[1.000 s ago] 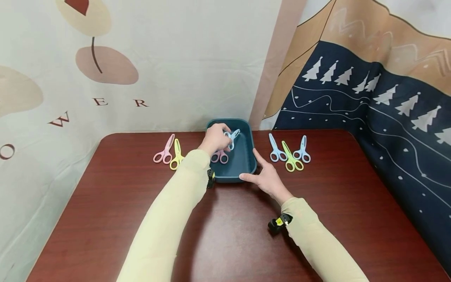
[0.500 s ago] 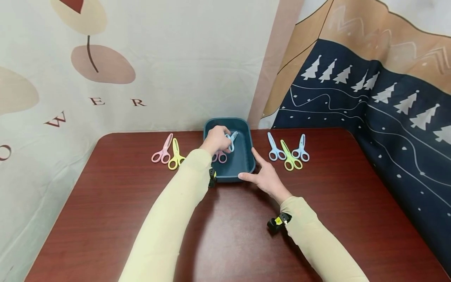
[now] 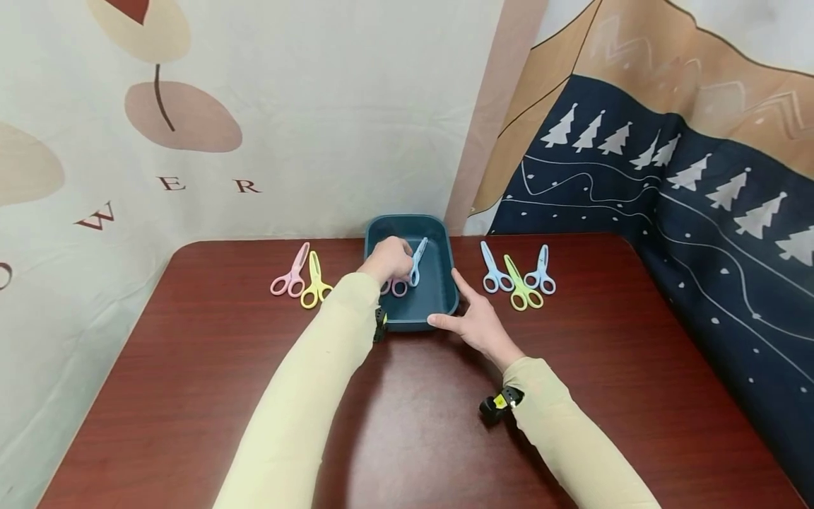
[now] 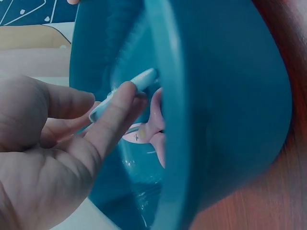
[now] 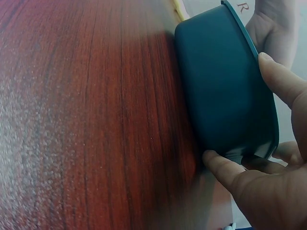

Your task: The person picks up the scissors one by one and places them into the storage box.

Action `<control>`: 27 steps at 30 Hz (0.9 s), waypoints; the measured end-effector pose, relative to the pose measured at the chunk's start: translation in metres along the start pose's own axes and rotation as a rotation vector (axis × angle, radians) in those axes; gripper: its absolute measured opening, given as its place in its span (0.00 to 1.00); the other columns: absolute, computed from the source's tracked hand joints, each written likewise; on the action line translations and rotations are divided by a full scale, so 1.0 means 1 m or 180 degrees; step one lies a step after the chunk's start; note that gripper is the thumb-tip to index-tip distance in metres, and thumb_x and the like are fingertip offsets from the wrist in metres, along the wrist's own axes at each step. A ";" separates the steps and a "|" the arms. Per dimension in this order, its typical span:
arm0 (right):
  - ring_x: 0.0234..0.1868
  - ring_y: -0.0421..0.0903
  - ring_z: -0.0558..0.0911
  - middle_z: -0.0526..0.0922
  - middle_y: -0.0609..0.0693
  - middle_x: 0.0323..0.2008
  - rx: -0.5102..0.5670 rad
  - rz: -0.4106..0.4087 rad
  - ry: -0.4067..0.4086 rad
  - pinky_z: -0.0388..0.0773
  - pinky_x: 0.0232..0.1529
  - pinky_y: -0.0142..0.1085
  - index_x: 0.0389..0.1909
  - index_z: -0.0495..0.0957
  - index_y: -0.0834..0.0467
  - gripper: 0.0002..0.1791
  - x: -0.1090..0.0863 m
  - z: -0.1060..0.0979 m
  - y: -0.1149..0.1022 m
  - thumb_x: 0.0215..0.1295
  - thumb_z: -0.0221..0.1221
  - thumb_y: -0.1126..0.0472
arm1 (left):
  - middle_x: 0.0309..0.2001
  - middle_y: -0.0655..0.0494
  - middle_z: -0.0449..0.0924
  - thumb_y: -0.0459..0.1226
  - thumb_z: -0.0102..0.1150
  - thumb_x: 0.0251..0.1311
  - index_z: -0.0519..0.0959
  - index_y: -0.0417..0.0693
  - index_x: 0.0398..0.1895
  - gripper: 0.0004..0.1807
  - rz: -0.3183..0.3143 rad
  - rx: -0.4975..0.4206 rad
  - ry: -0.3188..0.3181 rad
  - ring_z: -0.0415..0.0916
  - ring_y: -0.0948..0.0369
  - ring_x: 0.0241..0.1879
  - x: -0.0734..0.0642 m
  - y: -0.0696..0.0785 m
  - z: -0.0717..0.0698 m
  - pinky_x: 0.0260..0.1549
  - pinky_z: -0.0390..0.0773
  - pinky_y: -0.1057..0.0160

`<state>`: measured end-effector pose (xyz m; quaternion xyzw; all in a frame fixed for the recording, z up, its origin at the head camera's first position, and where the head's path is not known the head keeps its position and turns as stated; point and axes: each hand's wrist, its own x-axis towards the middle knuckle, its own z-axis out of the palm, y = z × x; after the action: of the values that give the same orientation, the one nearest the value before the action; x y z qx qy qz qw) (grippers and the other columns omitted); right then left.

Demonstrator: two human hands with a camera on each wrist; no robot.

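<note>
My left hand (image 3: 389, 259) reaches into a dark teal plastic bin (image 3: 422, 307). Its fingers and thumb pinch a pair of light blue scissors (image 4: 144, 80), whose blade end (image 3: 420, 251) points away from me in the head view. Under that hand, pink scissors (image 4: 156, 127) lie inside the bin, partly hidden by the hand in the head view. My right hand (image 3: 480, 322) touches the bin's near right corner with fingers spread and fairly straight; in the right wrist view its fingertips (image 5: 211, 157) press the bin's outer wall.
Left of the bin lie pink scissors (image 3: 292, 272) and yellow scissors (image 3: 314, 283). To its right are blue scissors (image 3: 494, 268), green scissors (image 3: 523, 286) and another blue pair (image 3: 541, 271). A patterned cloth (image 3: 318, 141) hangs behind the brown table (image 3: 413, 424).
The blue scissors in my left hand have come lower in the bin and turned, with the handles now more hidden by the hand. My right hand keeps its place on the bin.
</note>
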<state>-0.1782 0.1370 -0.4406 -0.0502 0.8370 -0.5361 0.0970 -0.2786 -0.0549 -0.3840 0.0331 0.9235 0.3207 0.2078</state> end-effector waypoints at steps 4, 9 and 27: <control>0.70 0.57 0.72 0.64 0.60 0.77 -0.0031 -0.0016 0.0007 0.77 0.54 0.42 0.84 0.48 0.50 0.57 0.001 0.000 0.001 0.61 0.74 0.53 | 0.54 0.41 0.80 0.31 0.49 0.73 0.75 0.38 0.67 0.22 0.0000 0.0046 -0.0052 0.84 0.55 0.39 0.000 0.000 -0.001 0.34 0.77 0.65; 0.69 0.57 0.73 0.64 0.60 0.77 -0.0014 -0.0024 -0.0005 0.77 0.53 0.41 0.84 0.48 0.50 0.57 0.000 0.000 0.000 0.61 0.74 0.53 | 0.56 0.41 0.79 0.32 0.47 0.72 0.73 0.38 0.69 0.23 0.0048 0.0171 -0.0044 0.83 0.52 0.43 -0.001 0.001 -0.002 0.39 0.79 0.61; 0.67 0.56 0.74 0.66 0.60 0.76 0.0036 -0.0015 -0.0014 0.75 0.47 0.38 0.84 0.48 0.50 0.57 -0.002 -0.001 -0.001 0.62 0.74 0.55 | 0.68 0.44 0.74 0.38 0.52 0.75 0.73 0.42 0.71 0.24 0.0383 0.0208 0.0005 0.75 0.50 0.59 -0.011 -0.009 -0.011 0.63 0.76 0.50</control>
<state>-0.1768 0.1374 -0.4391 -0.0528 0.8337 -0.5409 0.0979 -0.2723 -0.0705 -0.3773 0.0951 0.9300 0.3023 0.1862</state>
